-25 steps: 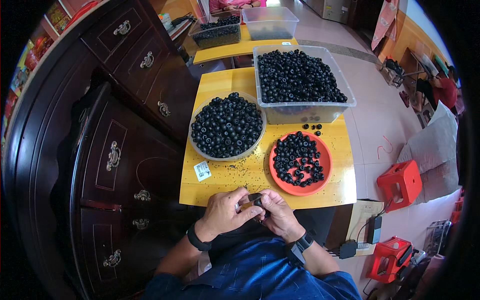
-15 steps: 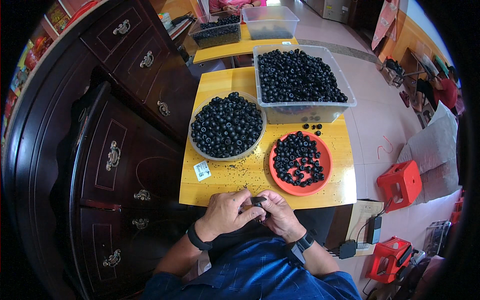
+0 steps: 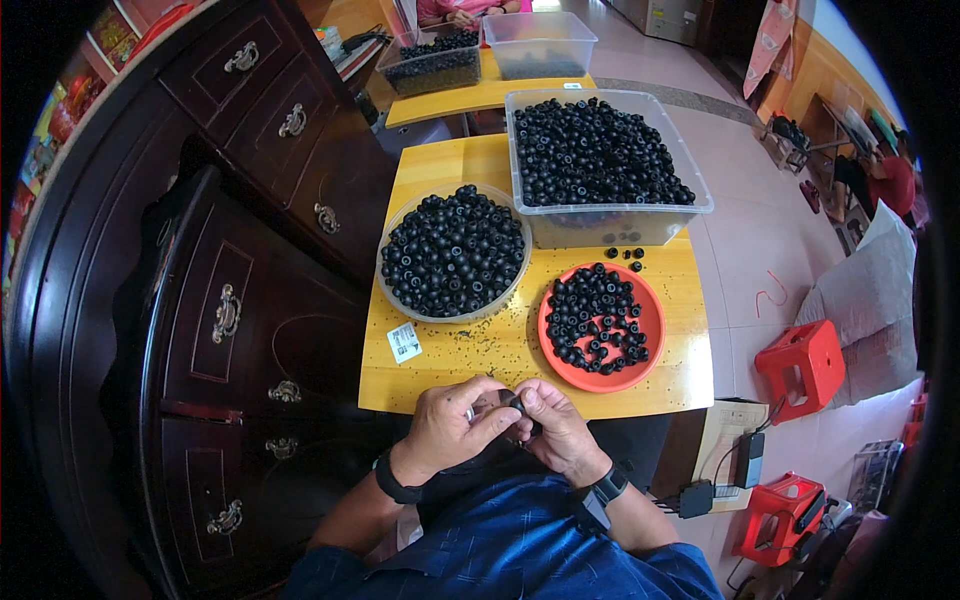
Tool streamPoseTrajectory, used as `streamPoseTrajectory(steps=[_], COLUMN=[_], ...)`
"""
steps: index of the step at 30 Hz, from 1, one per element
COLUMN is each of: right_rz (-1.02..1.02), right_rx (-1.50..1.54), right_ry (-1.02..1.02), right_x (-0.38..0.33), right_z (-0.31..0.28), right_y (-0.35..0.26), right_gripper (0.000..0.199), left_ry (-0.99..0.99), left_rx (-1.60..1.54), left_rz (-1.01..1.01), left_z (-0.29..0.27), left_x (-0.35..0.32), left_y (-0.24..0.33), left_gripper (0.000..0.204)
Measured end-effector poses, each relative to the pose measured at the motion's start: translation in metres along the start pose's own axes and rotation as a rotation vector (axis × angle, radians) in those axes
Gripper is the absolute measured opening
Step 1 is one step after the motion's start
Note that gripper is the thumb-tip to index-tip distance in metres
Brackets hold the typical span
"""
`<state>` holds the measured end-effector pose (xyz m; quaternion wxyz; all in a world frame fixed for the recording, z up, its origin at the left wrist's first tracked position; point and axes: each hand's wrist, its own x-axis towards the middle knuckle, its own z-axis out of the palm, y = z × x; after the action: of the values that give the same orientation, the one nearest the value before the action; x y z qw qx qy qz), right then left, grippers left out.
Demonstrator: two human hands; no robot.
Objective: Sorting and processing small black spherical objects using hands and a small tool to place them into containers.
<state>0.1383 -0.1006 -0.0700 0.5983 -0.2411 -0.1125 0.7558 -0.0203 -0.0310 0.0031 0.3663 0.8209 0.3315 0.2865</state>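
Note:
My left hand [image 3: 458, 422] and my right hand [image 3: 562, 428] meet in front of the table's near edge, both with fingers closed. Between the fingertips is a small black round part [image 3: 517, 404], pinched by my right thumb and fingers. My left fingers curl right against it; what they grip is hidden. Just beyond my hands, to the right, an orange-red plate [image 3: 655, 352] holds many hollow black round parts. A round clear tub [image 3: 386, 290] heaped with similar parts stands farther left.
A large clear bin [image 3: 600, 228] full of black parts stands at the table's far right, with several loose ones beside it. Black crumbs and a white label [image 3: 404, 342] lie on the yellow table [image 3: 480, 365]. Dark drawers [image 3: 265, 300] flank the left; red stools [image 3: 800, 370] stand right.
A flat dark piece that showed between my fingertips has turned or dropped from sight, and the black part's round end now shows there. Both hands stay in nearly the same place.

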Motion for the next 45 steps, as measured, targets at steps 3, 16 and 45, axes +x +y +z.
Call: streamPoseTrajectory(steps=[3,16,45], right_rz=[-0.003,0.048,0.217], right_rx=[0.016,0.015,0.441], right_ry=[-0.007,-0.003,0.059], right_x=[0.0,0.004,0.011], right_z=[0.002,-0.008,-0.016], right_y=[-0.001,-0.001,0.0], right_gripper=[0.021,0.016,0.033], left_ry=[-0.042,-0.104,-0.212], left_rx=[-0.121,-0.346,0.229], left_rz=[-0.106,-0.263,-0.144], left_z=[-0.001,0.006,-0.005], left_x=[-0.001,-0.001,0.013], left_y=[0.001,0.001,-0.003], left_gripper=[0.018,0.016,0.031])
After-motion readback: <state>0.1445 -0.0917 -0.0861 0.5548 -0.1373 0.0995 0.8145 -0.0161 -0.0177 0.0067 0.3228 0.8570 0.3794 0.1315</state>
